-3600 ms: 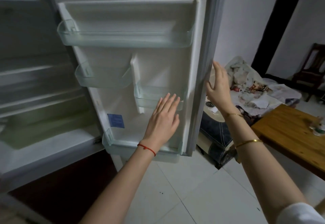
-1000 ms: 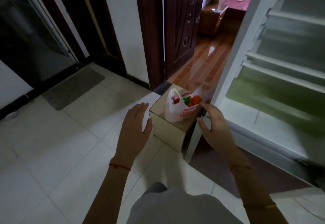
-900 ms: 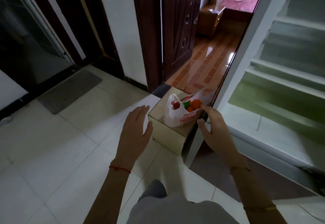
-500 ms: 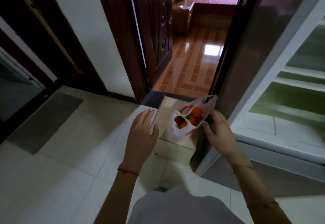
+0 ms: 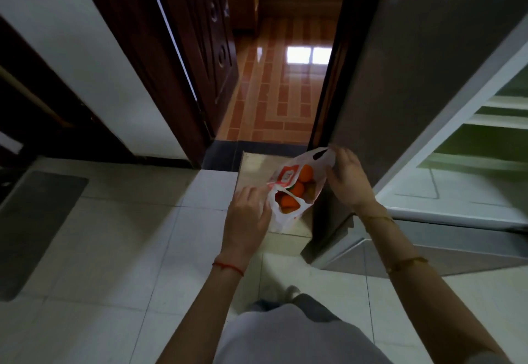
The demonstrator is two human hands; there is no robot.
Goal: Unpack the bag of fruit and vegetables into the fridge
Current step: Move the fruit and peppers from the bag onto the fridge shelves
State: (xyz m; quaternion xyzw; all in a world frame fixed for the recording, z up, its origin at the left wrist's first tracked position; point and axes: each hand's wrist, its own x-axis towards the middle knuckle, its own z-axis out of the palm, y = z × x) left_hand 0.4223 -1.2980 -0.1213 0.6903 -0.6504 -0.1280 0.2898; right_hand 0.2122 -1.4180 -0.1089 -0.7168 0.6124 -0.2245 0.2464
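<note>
We are now pulling open the thin white plastic bag with red print (image 5: 288,192), which is sitting on the low pale box (image 5: 257,169) beside the fridge; half a second back only our right hand was at it and the left was hovering flat over the box. The right hand (image 5: 347,180) is pinching the far handle loop with curled fingers, and the left hand (image 5: 247,215) is curling onto the near edge, so the mouth is gaping and the round orange fruit (image 5: 297,189) is showing. We judge unpacking is just beginning: nothing is out yet. To the right of the box the open white fridge (image 5: 457,146) is showing bare shelves. Around the box the pale tiled floor (image 5: 114,249) is spreading; behind it a dark wooden door (image 5: 200,49) is standing ajar, and left a grey mat (image 5: 34,220) is lying.
</note>
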